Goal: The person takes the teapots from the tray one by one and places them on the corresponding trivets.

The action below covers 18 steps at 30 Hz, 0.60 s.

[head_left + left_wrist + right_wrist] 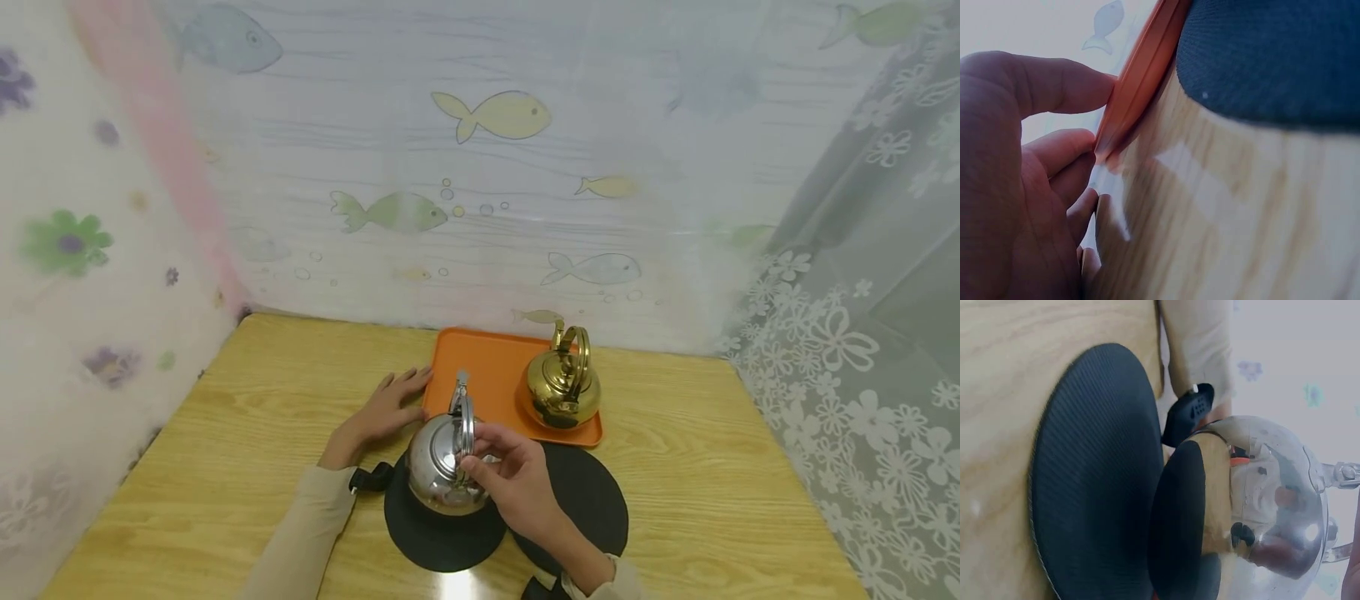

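Observation:
My right hand (517, 483) holds the handle of a shiny silver kettle (435, 467), thumb on the near side. The kettle is over the left round black mat (442, 546); I cannot tell whether its base touches it. In the right wrist view the kettle (1272, 506) shows large beside the mat (1097, 475), with only a sliver of the hand at the right edge. My left hand (384, 408) has its fingers spread and touches the left edge of an orange tray (476, 358). The left wrist view shows thumb and fingertips against the tray's rim (1138, 81).
A gold kettle (562, 387) stands on the right part of the tray. A second round black mat (592, 500) lies right of the first, near the tray's front edge. The wooden table (697, 467) is bordered by a patterned curtain (480, 250) behind and at the sides.

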Available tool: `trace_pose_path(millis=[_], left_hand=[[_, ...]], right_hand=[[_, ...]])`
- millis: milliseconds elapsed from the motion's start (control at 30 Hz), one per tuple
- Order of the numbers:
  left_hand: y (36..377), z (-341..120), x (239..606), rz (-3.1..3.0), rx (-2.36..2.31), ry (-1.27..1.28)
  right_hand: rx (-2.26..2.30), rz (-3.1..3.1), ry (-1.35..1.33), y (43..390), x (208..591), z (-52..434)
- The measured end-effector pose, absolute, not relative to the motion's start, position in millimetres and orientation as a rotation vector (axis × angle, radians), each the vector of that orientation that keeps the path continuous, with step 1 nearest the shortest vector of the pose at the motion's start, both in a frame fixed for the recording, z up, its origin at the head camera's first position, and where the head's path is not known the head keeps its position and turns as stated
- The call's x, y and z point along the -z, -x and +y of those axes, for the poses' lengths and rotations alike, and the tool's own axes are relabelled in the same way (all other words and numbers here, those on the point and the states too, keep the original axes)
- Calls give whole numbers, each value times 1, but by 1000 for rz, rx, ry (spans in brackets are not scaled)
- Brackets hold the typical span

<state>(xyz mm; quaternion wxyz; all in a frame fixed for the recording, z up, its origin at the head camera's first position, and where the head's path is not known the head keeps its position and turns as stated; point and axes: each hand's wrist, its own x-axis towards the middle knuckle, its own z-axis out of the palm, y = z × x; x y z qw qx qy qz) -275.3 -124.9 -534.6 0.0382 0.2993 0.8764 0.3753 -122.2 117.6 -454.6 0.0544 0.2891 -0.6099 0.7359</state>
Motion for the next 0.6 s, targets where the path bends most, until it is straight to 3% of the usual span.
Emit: trace_pose_path(millis=[600], left_hand=[[276,-123,532,2681,-1141,-911]], right_hand=[[-2257,-1833,-823,108,470,108]])
